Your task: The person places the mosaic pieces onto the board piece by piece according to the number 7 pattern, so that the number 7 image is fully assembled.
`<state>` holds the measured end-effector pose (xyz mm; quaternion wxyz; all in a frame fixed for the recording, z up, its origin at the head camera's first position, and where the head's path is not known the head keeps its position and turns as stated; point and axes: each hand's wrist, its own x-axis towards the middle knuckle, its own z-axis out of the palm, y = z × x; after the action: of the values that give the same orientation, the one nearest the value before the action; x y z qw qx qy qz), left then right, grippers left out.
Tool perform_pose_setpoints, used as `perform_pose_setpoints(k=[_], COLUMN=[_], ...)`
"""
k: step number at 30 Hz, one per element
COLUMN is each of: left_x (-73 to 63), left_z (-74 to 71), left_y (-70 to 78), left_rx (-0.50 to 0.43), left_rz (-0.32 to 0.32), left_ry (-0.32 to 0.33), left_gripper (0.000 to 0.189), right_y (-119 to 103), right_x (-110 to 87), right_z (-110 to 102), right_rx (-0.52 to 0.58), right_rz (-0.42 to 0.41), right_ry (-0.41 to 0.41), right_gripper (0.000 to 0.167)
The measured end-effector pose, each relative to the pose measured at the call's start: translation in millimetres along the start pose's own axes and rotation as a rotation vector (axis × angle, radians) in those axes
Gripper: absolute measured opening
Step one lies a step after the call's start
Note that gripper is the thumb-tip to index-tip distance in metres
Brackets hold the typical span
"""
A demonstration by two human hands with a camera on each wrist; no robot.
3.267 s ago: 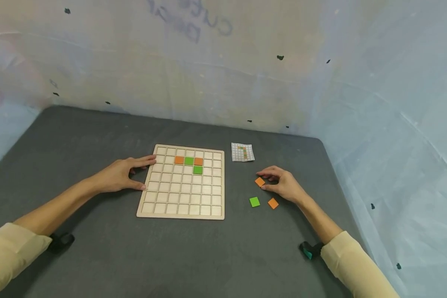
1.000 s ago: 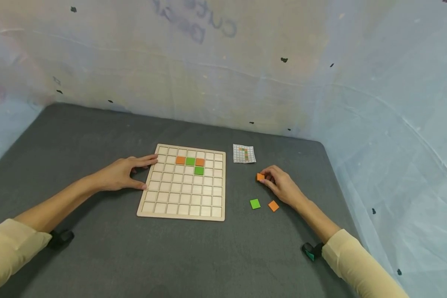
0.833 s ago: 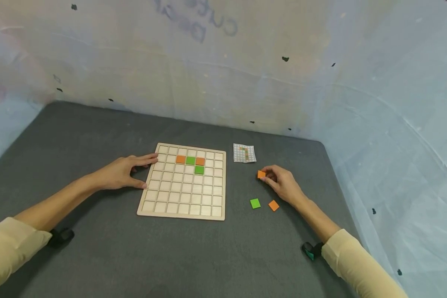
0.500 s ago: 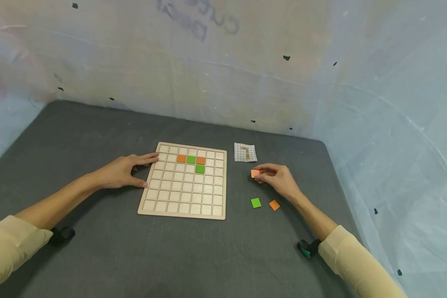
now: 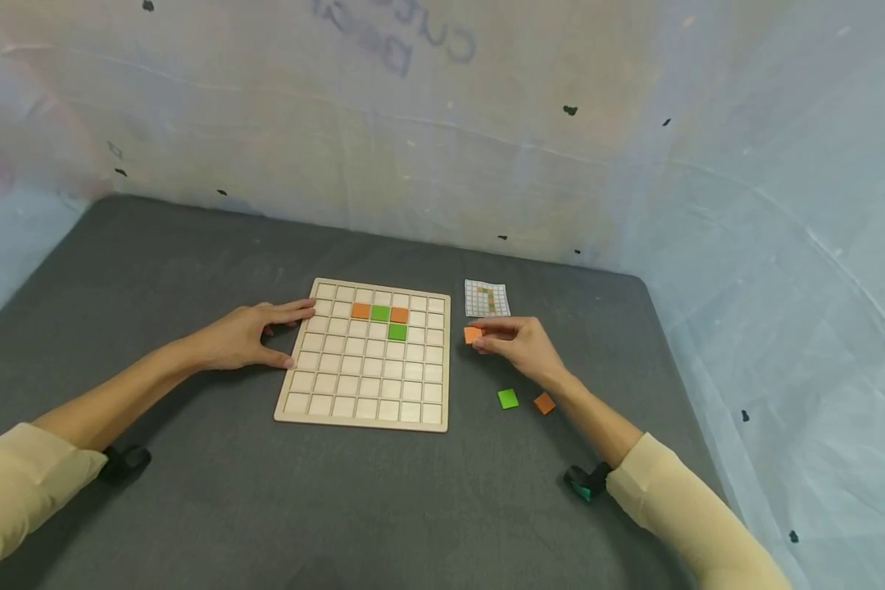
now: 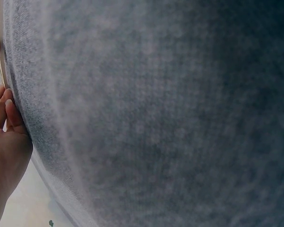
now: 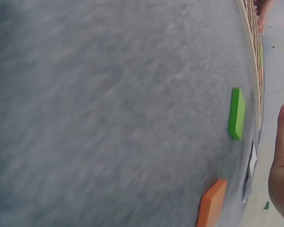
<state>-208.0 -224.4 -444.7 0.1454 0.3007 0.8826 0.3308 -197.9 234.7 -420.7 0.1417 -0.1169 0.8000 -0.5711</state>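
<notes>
A wooden grid board (image 5: 339, 414) lies on the dark table, with two orange tiles and two green tiles set in its upper cells. My left hand (image 5: 239, 338) rests at the board's left edge, thumb and fingertips spread along the rim. Between the thumb and fingers of my right hand (image 5: 519, 344) is a pinched orange square tile (image 5: 472, 335), held just right of the board. Beneath that hand, a loose green tile (image 5: 508, 399) and an orange tile (image 5: 544, 403) lie on the table; both show large in the right wrist view, the green tile (image 7: 236, 113) farther off.
A small paper card (image 5: 487, 298) printed with a coloured grid pattern lies behind my right hand, to the right of the board. A pale sheet wall (image 5: 442, 147) with dark marks stands along the table's back and right sides.
My right hand has picked up the orange tile from the table and carried it left toward the board. My left hand stays on the board's edge.
</notes>
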Motion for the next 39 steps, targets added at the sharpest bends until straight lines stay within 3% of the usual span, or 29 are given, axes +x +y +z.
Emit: perform_pose_setpoints(k=[9,26,39], left_x=[-0.5,0.8,1.7], left_z=[-0.7,3.0,2.2], left_y=[-0.7,0.0,2.6], left_rx=[-0.012,-0.011,-0.011], left_rz=[-0.021,0.001,0.014], left_ry=[-0.008,-0.005,-0.002], left_gripper=[0.089,0.090,0.089], right_y=[-3.0,-11.0,-14.7], right_x=[9.8,24.3,35.8], right_z=[18.7,68.8,90.4], right_rx=[-0.153,-0.235,-0.324], right_rz=[-0.019,-0.103,-0.121], right_ry=[-0.005,-0.043,-0.045], right_gripper=[0.036,0.025,0.024])
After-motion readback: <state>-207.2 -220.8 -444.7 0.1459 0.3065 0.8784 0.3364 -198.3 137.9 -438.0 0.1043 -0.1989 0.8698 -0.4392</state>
